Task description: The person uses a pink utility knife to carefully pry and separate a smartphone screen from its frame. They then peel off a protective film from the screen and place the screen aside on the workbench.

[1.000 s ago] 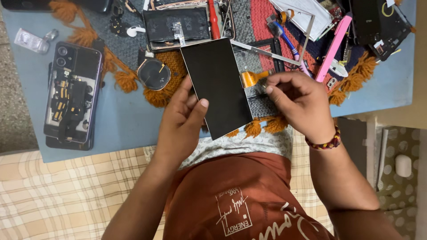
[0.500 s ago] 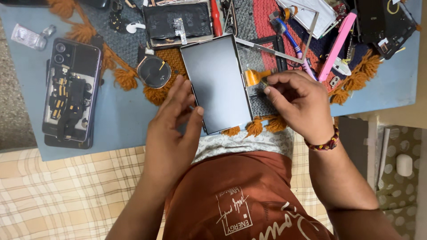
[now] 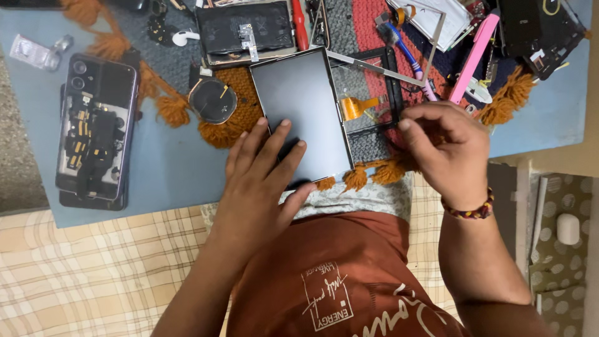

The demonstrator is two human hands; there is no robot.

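A dark rectangular display panel (image 3: 306,93) lies flat on a knitted mat with orange tassels (image 3: 231,128). An orange flex cable (image 3: 359,106) sticks out of the panel's right edge. My left hand (image 3: 259,184) lies on the panel's near half with its fingers spread flat and its thumb at the near edge, holding it down. My right hand (image 3: 446,146) hovers to the right of the cable, above a thin black frame (image 3: 392,81). Its fingers are curled together and nothing shows between them.
An opened phone (image 3: 93,131) with bare circuitry lies at the left of the blue table (image 3: 168,175). A round black coil (image 3: 212,100), a phone body with battery (image 3: 243,28), a red screwdriver (image 3: 301,25), a blue tool (image 3: 405,53) and a pink tool (image 3: 474,56) crowd the mat.
The panel went from tilted in my left hand to lying flat under its spread fingers. My right hand let go of the orange flex cable and drew back to the right.
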